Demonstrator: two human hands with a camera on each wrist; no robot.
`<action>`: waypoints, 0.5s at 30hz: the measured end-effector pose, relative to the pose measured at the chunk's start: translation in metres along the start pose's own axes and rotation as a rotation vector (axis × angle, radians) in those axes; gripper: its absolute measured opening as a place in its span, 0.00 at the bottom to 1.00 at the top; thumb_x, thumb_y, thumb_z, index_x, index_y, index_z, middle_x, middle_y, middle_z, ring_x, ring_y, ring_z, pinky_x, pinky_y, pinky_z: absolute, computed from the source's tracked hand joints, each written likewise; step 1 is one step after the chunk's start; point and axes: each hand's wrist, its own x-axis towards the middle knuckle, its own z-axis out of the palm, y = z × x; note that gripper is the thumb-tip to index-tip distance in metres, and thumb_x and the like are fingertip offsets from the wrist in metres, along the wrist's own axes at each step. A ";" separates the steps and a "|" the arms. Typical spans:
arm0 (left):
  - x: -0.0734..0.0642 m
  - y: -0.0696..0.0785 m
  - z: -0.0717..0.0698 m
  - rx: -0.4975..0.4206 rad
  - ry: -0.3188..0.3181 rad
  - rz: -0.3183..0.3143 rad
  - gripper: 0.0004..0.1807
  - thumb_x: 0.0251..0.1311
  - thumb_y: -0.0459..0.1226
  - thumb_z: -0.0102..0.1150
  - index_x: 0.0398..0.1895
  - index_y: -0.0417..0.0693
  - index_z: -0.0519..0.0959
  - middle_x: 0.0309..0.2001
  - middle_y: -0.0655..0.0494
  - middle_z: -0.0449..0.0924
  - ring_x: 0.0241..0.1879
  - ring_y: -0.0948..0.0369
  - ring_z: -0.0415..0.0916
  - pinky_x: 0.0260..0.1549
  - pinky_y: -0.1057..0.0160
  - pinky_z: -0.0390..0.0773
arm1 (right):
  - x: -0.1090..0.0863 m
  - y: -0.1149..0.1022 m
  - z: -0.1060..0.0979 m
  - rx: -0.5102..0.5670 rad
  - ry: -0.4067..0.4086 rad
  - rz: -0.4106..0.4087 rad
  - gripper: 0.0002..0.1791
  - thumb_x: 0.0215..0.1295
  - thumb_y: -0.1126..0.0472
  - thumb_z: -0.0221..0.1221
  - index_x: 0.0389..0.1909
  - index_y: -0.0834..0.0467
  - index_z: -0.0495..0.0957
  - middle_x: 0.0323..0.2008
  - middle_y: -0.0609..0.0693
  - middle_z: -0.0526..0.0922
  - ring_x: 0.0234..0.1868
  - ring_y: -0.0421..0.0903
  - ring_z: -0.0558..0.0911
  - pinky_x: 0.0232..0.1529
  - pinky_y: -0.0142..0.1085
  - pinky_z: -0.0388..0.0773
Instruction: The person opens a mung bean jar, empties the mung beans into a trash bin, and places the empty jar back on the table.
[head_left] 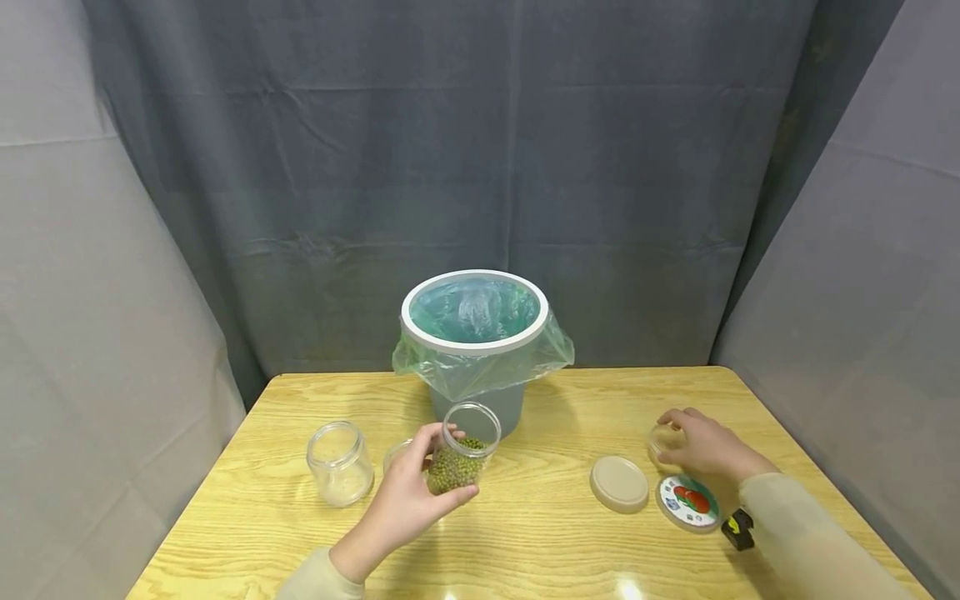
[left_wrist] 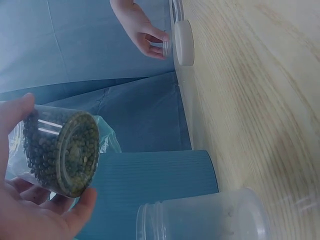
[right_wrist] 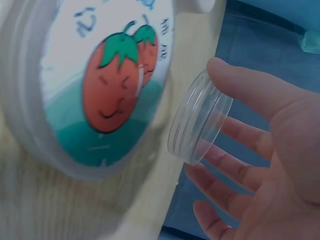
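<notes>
My left hand (head_left: 408, 492) grips a clear jar of green mung beans (head_left: 456, 467) above the table, its mouth tilted away from me. In the left wrist view the beans (left_wrist: 80, 150) show through the jar's base. My right hand (head_left: 705, 443) is at the table's right side and pinches a clear round lid (right_wrist: 200, 117) by its edge between thumb and fingers. Just below that hand lies a lid with a tomato picture (head_left: 688, 502). A plain beige lid (head_left: 619, 483) is to its left.
A waste bin with a white rim (head_left: 480, 346) and a green bag liner stands at the back middle. A clear jar (head_left: 341, 467) stands at the left. Another clear container (head_left: 393, 452) is mostly hidden behind my left hand. Grey curtains (head_left: 375, 167) enclose the table.
</notes>
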 end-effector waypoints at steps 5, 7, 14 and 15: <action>-0.001 -0.002 0.001 -0.010 -0.007 -0.014 0.40 0.47 0.40 0.83 0.65 0.54 0.71 0.61 0.62 0.81 0.57 0.60 0.76 0.48 0.62 0.77 | 0.001 0.006 0.003 0.009 -0.013 0.018 0.36 0.59 0.48 0.74 0.61 0.64 0.74 0.53 0.69 0.77 0.52 0.68 0.80 0.48 0.67 0.76; -0.002 -0.002 0.001 -0.013 -0.016 -0.018 0.41 0.48 0.40 0.83 0.65 0.54 0.71 0.61 0.62 0.81 0.57 0.60 0.76 0.48 0.63 0.77 | 0.001 0.009 0.005 0.006 -0.018 0.023 0.36 0.59 0.48 0.74 0.61 0.65 0.74 0.53 0.70 0.77 0.51 0.69 0.80 0.48 0.67 0.76; -0.003 -0.002 0.002 -0.029 -0.041 -0.040 0.40 0.49 0.41 0.82 0.65 0.53 0.71 0.60 0.63 0.80 0.55 0.61 0.76 0.46 0.65 0.76 | 0.000 0.015 0.009 0.023 -0.029 0.021 0.37 0.60 0.47 0.73 0.61 0.67 0.73 0.51 0.70 0.77 0.49 0.67 0.80 0.48 0.65 0.78; -0.003 -0.002 0.003 -0.034 -0.042 -0.041 0.39 0.49 0.41 0.82 0.65 0.53 0.71 0.60 0.63 0.80 0.55 0.61 0.76 0.45 0.65 0.76 | 0.000 0.015 0.010 0.028 -0.032 0.019 0.37 0.61 0.47 0.73 0.61 0.68 0.73 0.51 0.70 0.77 0.49 0.67 0.81 0.48 0.64 0.78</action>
